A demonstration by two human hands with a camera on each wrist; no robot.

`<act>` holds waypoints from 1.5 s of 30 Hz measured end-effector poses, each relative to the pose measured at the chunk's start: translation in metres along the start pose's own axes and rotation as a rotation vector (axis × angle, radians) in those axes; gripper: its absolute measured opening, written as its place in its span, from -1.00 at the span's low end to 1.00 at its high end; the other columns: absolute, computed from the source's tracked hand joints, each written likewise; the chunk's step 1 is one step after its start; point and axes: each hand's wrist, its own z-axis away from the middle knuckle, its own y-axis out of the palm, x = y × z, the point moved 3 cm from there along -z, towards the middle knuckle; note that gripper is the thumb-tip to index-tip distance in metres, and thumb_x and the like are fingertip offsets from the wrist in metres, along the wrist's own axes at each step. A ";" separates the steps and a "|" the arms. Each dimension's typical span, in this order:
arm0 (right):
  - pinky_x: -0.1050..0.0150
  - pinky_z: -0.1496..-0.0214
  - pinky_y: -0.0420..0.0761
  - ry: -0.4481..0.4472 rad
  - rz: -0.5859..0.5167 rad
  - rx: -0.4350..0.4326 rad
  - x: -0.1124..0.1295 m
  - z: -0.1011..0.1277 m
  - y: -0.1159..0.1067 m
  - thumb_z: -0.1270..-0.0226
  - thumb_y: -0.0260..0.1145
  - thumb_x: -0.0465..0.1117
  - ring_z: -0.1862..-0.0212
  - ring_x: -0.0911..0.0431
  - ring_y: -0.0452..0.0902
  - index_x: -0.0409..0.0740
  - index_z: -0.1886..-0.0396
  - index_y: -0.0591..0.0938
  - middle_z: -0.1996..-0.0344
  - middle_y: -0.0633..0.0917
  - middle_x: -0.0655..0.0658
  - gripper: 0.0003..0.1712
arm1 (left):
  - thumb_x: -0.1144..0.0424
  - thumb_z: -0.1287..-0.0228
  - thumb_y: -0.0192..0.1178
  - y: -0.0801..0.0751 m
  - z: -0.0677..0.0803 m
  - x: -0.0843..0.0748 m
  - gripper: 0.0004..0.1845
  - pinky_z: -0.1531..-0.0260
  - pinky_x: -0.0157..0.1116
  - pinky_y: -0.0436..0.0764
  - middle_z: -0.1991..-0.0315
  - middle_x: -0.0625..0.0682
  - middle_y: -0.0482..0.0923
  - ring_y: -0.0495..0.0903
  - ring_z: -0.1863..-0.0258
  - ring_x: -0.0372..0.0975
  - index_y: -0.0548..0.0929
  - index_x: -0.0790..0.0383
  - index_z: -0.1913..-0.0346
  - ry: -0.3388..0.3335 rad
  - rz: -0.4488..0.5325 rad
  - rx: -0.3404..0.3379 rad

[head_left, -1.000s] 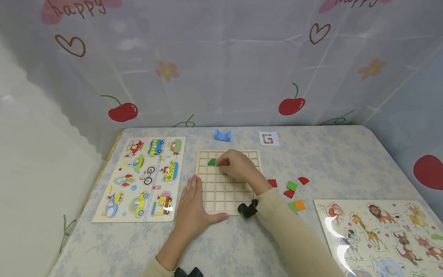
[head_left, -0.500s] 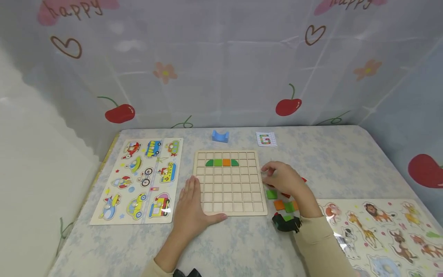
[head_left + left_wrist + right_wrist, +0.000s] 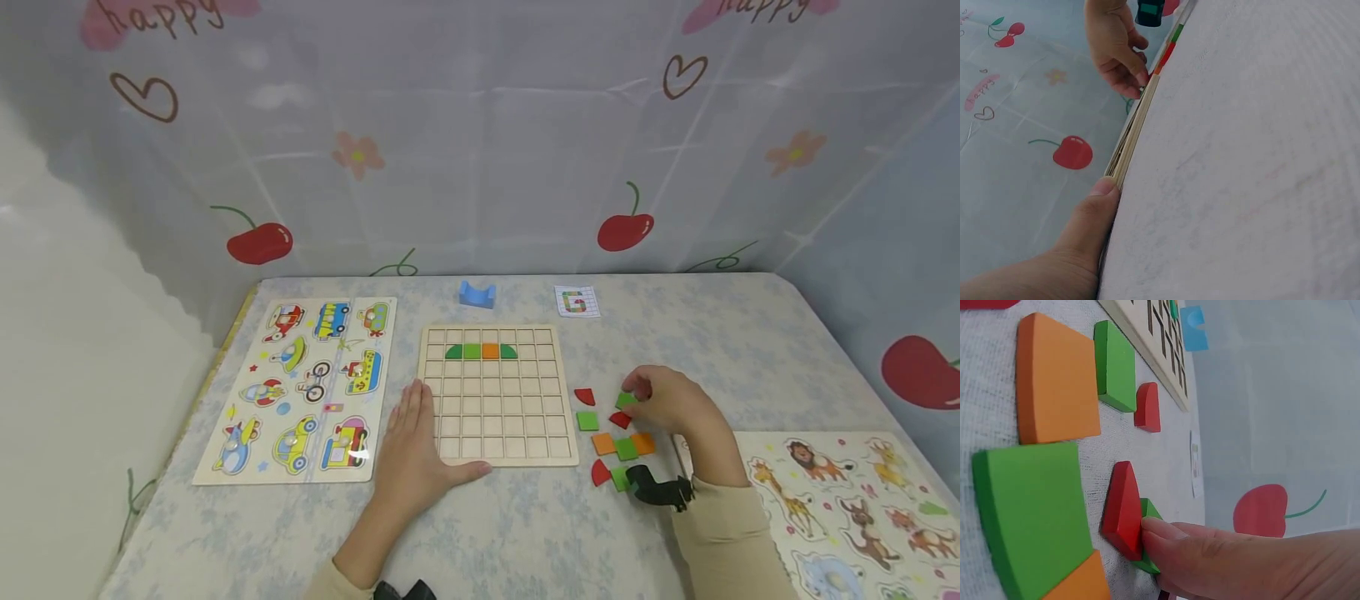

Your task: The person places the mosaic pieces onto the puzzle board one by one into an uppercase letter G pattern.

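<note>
Nearest on my feed, the person's left hand (image 3: 415,452) lies flat, fingers straight, along the left side of a pale wooden grid board (image 3: 501,408), thumb at the near edge. To the board's right, orange square tiles (image 3: 603,443), light green square tiles (image 3: 587,421) and red quarter-circle tiles (image 3: 601,472) lie loose on the desk (image 3: 525,542). Beyond most of them I have the right hand (image 3: 672,406) pinching a bright green square piece (image 3: 625,401). Farther, four tiles fill part of the board's second row from the far edge. Past it I see a blue curved block (image 3: 477,296) and a white printed card (image 3: 577,302).
</note>
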 end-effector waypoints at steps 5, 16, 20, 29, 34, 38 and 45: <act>0.21 0.29 0.52 0.015 -0.014 0.000 -0.003 -0.003 0.002 -0.17 0.35 -0.20 0.23 -0.02 0.41 -0.15 0.14 0.58 0.21 0.54 -0.19 -0.73 | -0.70 0.52 0.13 0.000 0.000 0.001 0.55 -0.51 -0.07 -0.10 -0.54 0.09 -0.25 -0.25 -0.54 -0.11 -0.13 0.26 -0.50 0.009 0.003 -0.011; 0.27 0.34 0.42 -0.097 -0.054 -0.019 -0.001 -0.007 0.002 -0.19 0.33 -0.27 0.29 0.04 0.37 -0.15 0.24 0.51 0.37 0.48 -0.11 -0.81 | -0.70 0.50 0.11 0.001 -0.001 0.003 0.54 -0.51 -0.08 -0.09 -0.54 0.08 -0.24 -0.24 -0.54 -0.12 -0.13 0.25 -0.50 0.013 -0.002 -0.016; 0.28 0.32 0.43 -0.155 -0.098 -0.055 0.004 -0.013 0.002 -0.25 0.28 -0.23 0.26 0.03 0.41 -0.11 0.21 0.50 0.30 0.51 -0.11 -0.84 | -0.70 0.50 0.12 0.001 -0.001 0.003 0.54 -0.51 -0.07 -0.09 -0.54 0.09 -0.24 -0.24 -0.54 -0.11 -0.14 0.25 -0.50 0.012 -0.005 -0.014; 0.26 0.33 0.51 -0.319 -0.293 -0.050 0.047 -0.046 0.021 -0.28 0.29 -0.19 0.33 0.04 0.43 -0.08 0.14 0.52 0.23 0.55 -0.12 -0.80 | -0.70 0.51 0.13 0.002 -0.001 0.002 0.54 -0.50 -0.07 -0.08 -0.54 0.09 -0.23 -0.23 -0.53 -0.12 -0.13 0.24 -0.50 0.007 -0.003 -0.014; 0.25 0.26 0.51 -0.405 -0.312 -0.006 0.089 -0.059 0.038 -0.26 0.31 -0.18 0.25 0.06 0.45 -0.04 0.17 0.54 0.25 0.58 -0.08 -0.82 | -0.68 0.51 0.15 0.001 -0.001 0.000 0.54 -0.51 -0.08 -0.09 -0.54 0.10 -0.22 -0.22 -0.53 -0.11 -0.13 0.25 -0.50 0.005 0.004 -0.005; 0.24 0.17 0.50 -0.460 -0.299 -0.017 0.119 -0.070 0.052 -0.26 0.32 -0.18 0.18 0.10 0.47 -0.01 0.19 0.55 0.26 0.59 -0.03 -0.84 | -0.68 0.50 0.15 0.000 -0.001 0.000 0.54 -0.51 -0.09 -0.09 -0.54 0.10 -0.23 -0.22 -0.53 -0.11 -0.13 0.25 -0.50 -0.001 0.003 -0.002; 0.26 0.18 0.49 -0.488 -0.336 -0.013 0.156 -0.082 0.074 -0.25 0.33 -0.18 0.25 0.14 0.46 -0.01 0.21 0.56 0.32 0.59 0.00 -0.85 | -0.69 0.50 0.14 0.000 -0.001 0.000 0.53 -0.51 -0.10 -0.09 -0.54 0.10 -0.21 -0.21 -0.53 -0.12 -0.11 0.26 -0.50 0.008 -0.007 -0.015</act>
